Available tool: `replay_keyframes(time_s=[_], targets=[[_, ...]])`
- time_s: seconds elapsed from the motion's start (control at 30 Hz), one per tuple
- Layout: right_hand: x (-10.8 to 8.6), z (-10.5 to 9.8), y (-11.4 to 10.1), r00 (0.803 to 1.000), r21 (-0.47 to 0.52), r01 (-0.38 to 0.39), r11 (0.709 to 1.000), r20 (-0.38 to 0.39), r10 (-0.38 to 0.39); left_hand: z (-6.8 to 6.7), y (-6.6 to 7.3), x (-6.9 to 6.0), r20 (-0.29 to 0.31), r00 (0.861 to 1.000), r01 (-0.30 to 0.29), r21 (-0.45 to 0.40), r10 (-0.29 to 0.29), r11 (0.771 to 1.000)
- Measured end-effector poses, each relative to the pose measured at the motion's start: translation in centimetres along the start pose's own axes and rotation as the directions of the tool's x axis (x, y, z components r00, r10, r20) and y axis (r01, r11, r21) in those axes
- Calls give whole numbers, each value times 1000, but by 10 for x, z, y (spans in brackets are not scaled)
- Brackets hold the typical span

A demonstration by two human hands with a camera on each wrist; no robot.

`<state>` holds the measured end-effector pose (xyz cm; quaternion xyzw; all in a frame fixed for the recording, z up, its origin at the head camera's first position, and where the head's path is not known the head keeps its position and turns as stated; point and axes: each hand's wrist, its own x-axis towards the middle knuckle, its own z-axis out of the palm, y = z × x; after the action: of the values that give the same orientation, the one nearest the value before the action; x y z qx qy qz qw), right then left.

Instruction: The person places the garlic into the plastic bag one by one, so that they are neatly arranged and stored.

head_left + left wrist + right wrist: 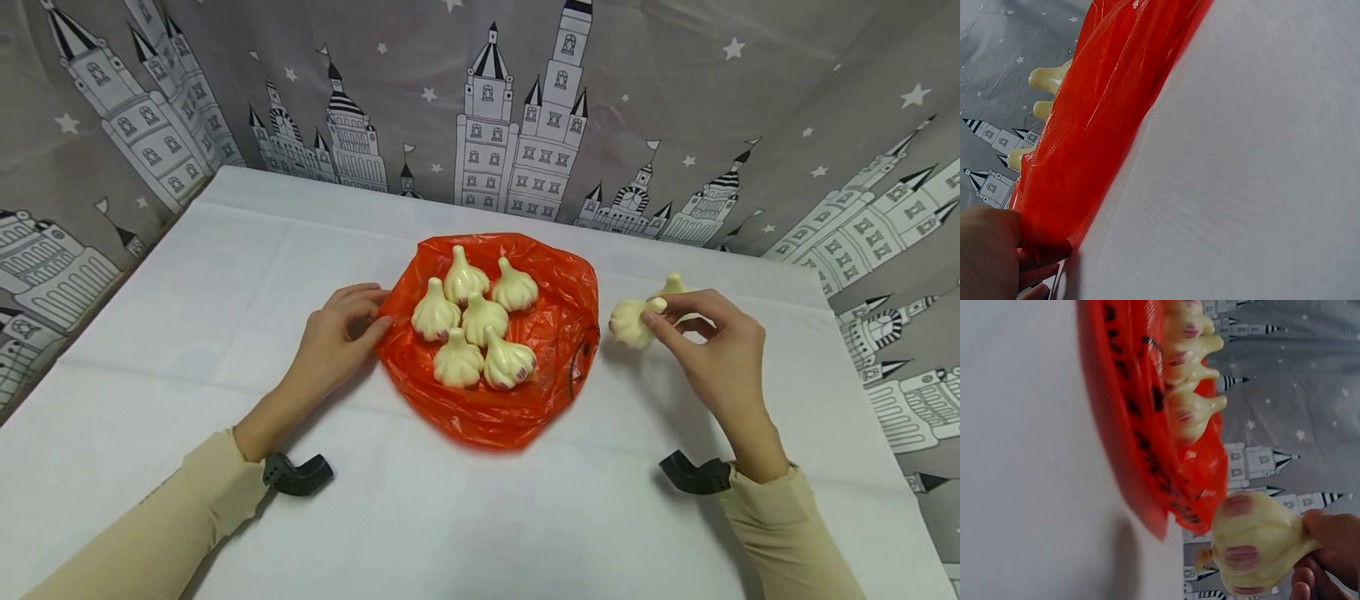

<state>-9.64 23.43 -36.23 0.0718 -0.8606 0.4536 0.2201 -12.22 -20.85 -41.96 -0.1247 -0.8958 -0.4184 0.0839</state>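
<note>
A red plastic bag [555,333] lies spread on the white table, its rim rolled down into a shallow bowl shape. Several glossy pale garlic bulbs [484,318] with purple patches stand inside it. My left hand [330,337] pinches the bag's left rim between thumb and fingers, as the left wrist view also shows. To the right of the bag, my right hand [723,354] holds one garlic bulb [1254,544] by its stem, above the table. Another garlic bulb [673,284] shows partly behind that hand, mostly hidden.
White cloth [187,292] covers the table. A grey curtain [420,67] printed with castles and stars hangs along the back and sides. Each wrist carries a black camera mount, one on the left [298,475] and another on the right [693,473].
</note>
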Motion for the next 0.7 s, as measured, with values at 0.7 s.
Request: replay_keyframes(time_s=[0.7], targets=[[23, 44, -47, 959, -73, 109, 991, 271, -86, 0, -2, 0, -3, 1000, 1, 1, -1, 1000]])
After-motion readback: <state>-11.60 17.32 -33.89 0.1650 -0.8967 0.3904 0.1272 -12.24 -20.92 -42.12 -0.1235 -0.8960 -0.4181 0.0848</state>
